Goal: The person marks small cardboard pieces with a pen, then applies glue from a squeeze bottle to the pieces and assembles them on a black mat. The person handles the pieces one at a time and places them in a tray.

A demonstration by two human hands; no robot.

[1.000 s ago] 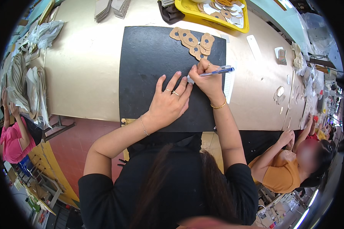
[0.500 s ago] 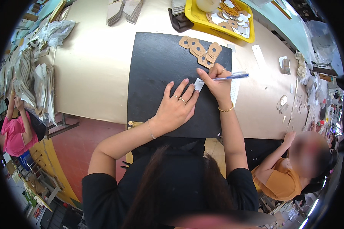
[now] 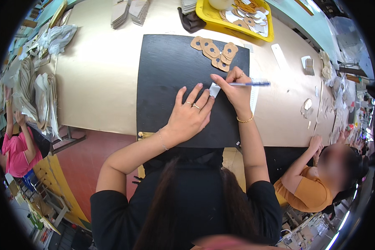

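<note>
Pen [image 3: 256,83] sits pinched in right hand [image 3: 237,93], thumb and fingers closed on it, rear end pointing right. Small white piece [image 3: 214,89] lies on black mat [image 3: 164,79], near edge at left hand [image 3: 190,115]'s fingertips; that hand rests flat, fingers slightly spread, grasping nothing. Brown cut-outs [image 3: 212,51] overlap toward mat's far edge.

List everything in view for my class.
table: one, beige, central
mat: one, black, on table
slip: one, white, on mat
pen: one, blue, over mat
cutouts: several, brown, mat's far right
lined sheet: one, white, right of mat
tray: one, yellow, table's far side
cloth: one, black, left of tray
stacks: three, grey, far edge
bundles: several, pale, far left
co-workers: two clear, pink and orange tops, sides
left grip: one, bare, at slip
right grip: one, bare, holding pen
</note>
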